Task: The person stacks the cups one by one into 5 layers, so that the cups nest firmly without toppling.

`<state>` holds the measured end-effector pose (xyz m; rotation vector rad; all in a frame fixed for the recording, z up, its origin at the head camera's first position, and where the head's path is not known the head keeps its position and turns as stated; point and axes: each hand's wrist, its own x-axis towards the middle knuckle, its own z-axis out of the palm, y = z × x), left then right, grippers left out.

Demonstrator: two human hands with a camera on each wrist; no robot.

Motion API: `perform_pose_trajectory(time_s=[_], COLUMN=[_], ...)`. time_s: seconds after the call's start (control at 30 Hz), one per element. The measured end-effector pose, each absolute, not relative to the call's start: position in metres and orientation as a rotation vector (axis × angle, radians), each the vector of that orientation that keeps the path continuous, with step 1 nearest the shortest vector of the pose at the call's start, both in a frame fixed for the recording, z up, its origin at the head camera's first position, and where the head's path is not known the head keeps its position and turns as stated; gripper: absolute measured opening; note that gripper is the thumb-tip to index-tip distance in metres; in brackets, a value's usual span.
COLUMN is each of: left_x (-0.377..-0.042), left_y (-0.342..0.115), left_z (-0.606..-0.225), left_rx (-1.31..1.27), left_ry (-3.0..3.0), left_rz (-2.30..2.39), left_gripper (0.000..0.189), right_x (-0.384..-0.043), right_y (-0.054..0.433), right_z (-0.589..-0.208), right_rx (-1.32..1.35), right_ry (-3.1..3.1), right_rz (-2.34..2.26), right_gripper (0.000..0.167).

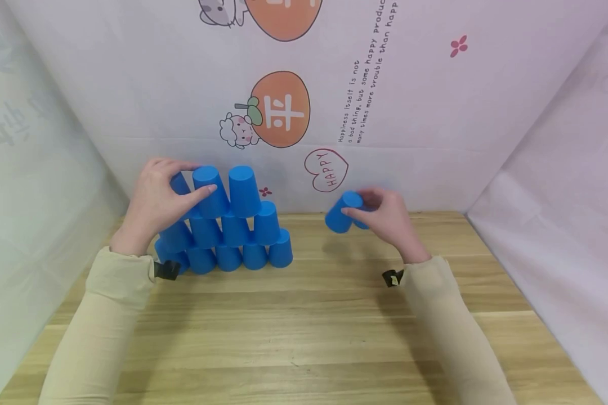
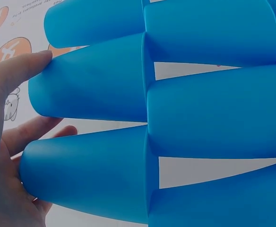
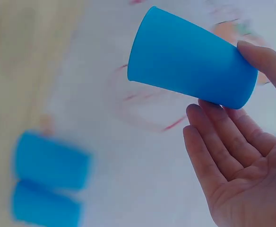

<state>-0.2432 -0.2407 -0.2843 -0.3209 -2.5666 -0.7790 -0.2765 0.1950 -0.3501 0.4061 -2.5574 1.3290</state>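
My left hand is at the upper left of a stack of upside-down blue cups. Its thumb presses a top-row cup, and the other fingers reach behind that cup and the leftmost top cup. Three cups form the top row, resting on a middle row and a bottom row. On the right, my right hand pinches a single blue cup near its narrow closed end, between thumb and fingers. This cup tilts in the air, wide mouth facing down and left.
Two more blue cups stand beyond the right hand, blurred in the right wrist view and mostly hidden in the head view. The wooden table meets a printed white cloth backdrop behind the stack. White cloth also borders both sides.
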Motion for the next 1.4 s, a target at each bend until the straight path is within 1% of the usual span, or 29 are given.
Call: perform_pose_trajectory(time_s=[0.17,0.3,0.47,0.63,0.87,1.03,1.4], left_x=[-0.244,-0.243,-0.242,-0.243,-0.243,-0.243,-0.243], left_y=[-0.241,-0.241,-0.241,-0.242,-0.242,-0.243,-0.245], left_z=[-0.285,-0.285,-0.286,-0.285,-0.285,-0.285,-0.285], left_rx=[-0.317,-0.315,-0.311,-0.309,-0.317,-0.332,-0.35], left_ry=[-2.574,-2.577,-2.574,-2.575,-2.578,-2.567,-2.553], left_rz=[-0.786,-0.794,-0.793,-0.796,-0.796,-0.792,-0.782], left_gripper=[0.065,0.065,0.066,0.066,0.068,0.067,0.065], right_x=[-0.26,-0.25,-0.246,-0.247,-0.261,-0.269,-0.278], right_y=[0.159,0.13,0.094,0.062,0.027,0.008,-0.015], right_z=[-0.3,-0.266,-0.236,-0.215,-0.208,-0.21,-0.207], right_rx=[0.479,0.614,0.789,0.818,0.821,0.834,0.874], right_ry=[-2.45,-2.308,-2.13,-2.097,-2.178,-2.293,-2.416], right_rz=[1.4,1.425,1.502,1.6,1.568,1.475,1.294], right_gripper=[0.06,0.054,0.049,0.051,0.051,0.057,0.062])
